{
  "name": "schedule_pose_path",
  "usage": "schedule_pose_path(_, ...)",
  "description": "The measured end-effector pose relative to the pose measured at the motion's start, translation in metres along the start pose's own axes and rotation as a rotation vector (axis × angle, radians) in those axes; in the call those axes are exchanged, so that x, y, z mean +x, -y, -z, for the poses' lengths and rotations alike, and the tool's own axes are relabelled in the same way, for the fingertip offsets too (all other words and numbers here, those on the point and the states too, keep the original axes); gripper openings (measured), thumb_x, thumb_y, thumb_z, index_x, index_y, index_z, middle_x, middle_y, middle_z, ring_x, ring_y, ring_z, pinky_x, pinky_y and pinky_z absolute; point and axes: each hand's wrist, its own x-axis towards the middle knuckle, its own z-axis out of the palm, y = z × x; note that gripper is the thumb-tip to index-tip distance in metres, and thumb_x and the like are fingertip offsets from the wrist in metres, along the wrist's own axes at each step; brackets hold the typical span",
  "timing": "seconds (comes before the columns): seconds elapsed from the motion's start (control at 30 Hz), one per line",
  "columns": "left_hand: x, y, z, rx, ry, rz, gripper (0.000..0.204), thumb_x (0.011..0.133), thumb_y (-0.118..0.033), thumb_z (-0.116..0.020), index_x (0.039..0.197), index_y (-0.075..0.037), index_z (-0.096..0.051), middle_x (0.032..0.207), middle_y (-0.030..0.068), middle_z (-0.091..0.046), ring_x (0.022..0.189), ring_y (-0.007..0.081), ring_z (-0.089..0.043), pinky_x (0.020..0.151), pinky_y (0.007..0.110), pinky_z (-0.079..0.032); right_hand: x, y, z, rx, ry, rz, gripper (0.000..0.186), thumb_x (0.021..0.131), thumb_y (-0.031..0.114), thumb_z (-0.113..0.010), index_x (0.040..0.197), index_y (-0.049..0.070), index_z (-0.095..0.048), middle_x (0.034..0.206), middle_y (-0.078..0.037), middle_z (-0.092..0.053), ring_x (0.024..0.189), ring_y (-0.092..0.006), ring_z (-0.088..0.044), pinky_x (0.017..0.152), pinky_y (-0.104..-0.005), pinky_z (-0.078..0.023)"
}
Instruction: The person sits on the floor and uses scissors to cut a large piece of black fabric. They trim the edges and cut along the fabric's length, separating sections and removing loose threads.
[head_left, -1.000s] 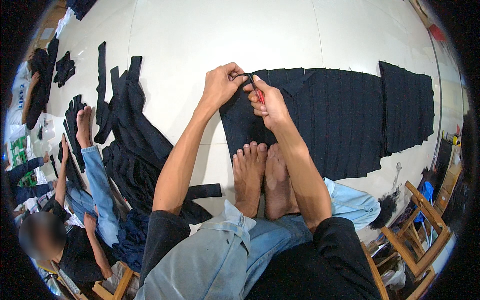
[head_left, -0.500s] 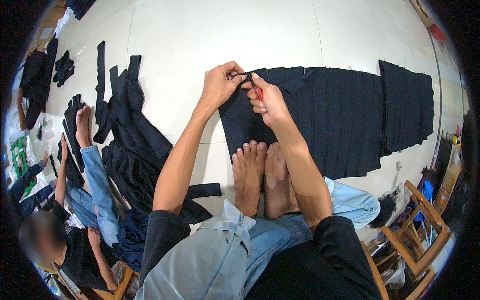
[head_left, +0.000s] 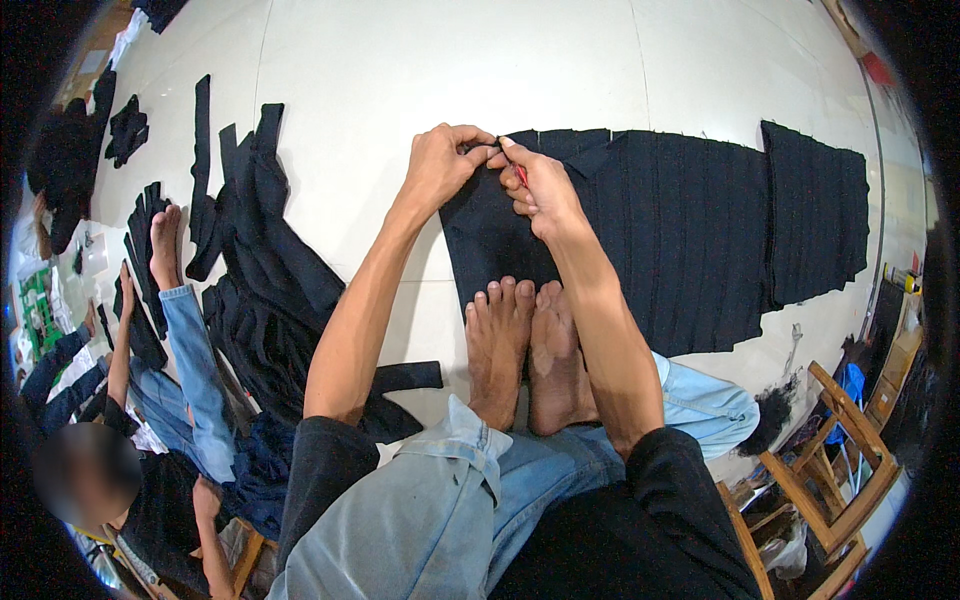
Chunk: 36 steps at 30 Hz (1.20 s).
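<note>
Rows of overlapping black fabric pieces (head_left: 690, 240) lie spread on the pale floor beneath my feet. At the far left corner of the spread, my left hand (head_left: 443, 168) pinches the fabric edge between thumb and fingers. Close against it, my right hand (head_left: 541, 190) is closed round a small red-handled tool (head_left: 521, 175), which looks like thread snips; its blades are mostly hidden by my fingers. Its thumb points to the edge that the left fingers hold. My bare feet (head_left: 500, 335) rest on the near left part of the fabric.
Left of me lies a heap of black fabric strips (head_left: 255, 260). Beyond it at lower left sits another person (head_left: 165, 510) in jeans, one foot stretched forward. A wooden stool (head_left: 835, 470) stands on its side at lower right, near a blue bag (head_left: 848, 388).
Both hands have shifted slightly away from me along the fabric corner, still together. The person at left has moved an arm a little.
</note>
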Motion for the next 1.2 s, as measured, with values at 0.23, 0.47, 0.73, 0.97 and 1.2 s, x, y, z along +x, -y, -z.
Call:
schedule_pose_path(0.23,-0.010,-0.007,0.004,-0.057,0.007,0.010,0.025,0.086,-0.020,-0.075,0.104,-0.004,-0.076,0.090,0.0118,-0.075,0.080,0.0233,-0.068,0.078,0.039,-0.054,-0.002,-0.003,0.002,0.094,-0.018,0.054,0.036,0.102,0.035,-0.055,0.094,0.001,-0.067,0.061,0.005,-0.048,0.044,-0.0016,-0.030,0.038,-0.0206,-0.021)
schedule_pose_path(0.47,-0.028,0.020,0.038,-0.104,0.075,0.195,0.023,0.090,-0.023,-0.072,0.101,-0.003,-0.076,0.085,0.0059,-0.073,0.078,0.0131,-0.063,0.071,0.030,-0.049,-0.026,-0.012,-0.026,0.047,0.104,-0.036,0.043,0.102,0.040,-0.054,0.100,-0.002,-0.066,0.062,0.005,-0.048,0.043,-0.0020,-0.031,0.037,-0.0209,-0.021)
schedule_pose_path(0.73,-0.025,0.018,0.023,-0.073,-0.054,0.193,0.024,0.090,-0.024,-0.073,0.104,-0.006,-0.077,0.086,0.0067,-0.074,0.078,0.0117,-0.063,0.069,0.029,-0.050,-0.008,-0.028,-0.033,0.106,0.054,-0.040,0.045,0.102,0.041,-0.054,0.101,-0.002,-0.067,0.062,0.004,-0.049,0.042,-0.0026,-0.031,0.038,-0.0220,-0.020)
schedule_pose_path(0.97,-0.029,0.017,0.024,-0.190,-0.060,0.227,0.023,0.090,-0.020,-0.072,0.104,-0.003,-0.076,0.088,0.0067,-0.074,0.078,0.0115,-0.063,0.071,0.028,-0.050,-0.008,-0.024,-0.034,0.061,0.048,-0.050,0.045,0.102,0.040,-0.053,0.102,-0.003,-0.066,0.063,0.004,-0.049,0.043,-0.0025,-0.031,0.038,-0.0217,-0.020)
schedule_pose_path(1.2,-0.028,0.020,0.024,-0.178,-0.056,0.198,0.024,0.090,-0.020,-0.072,0.104,-0.002,-0.076,0.087,0.0063,-0.074,0.079,0.0121,-0.063,0.074,0.027,-0.050,-0.004,-0.024,-0.033,0.056,0.076,-0.063,0.044,0.102,0.039,-0.053,0.100,-0.003,-0.066,0.064,0.004,-0.048,0.043,-0.0023,-0.032,0.038,-0.0215,-0.021)
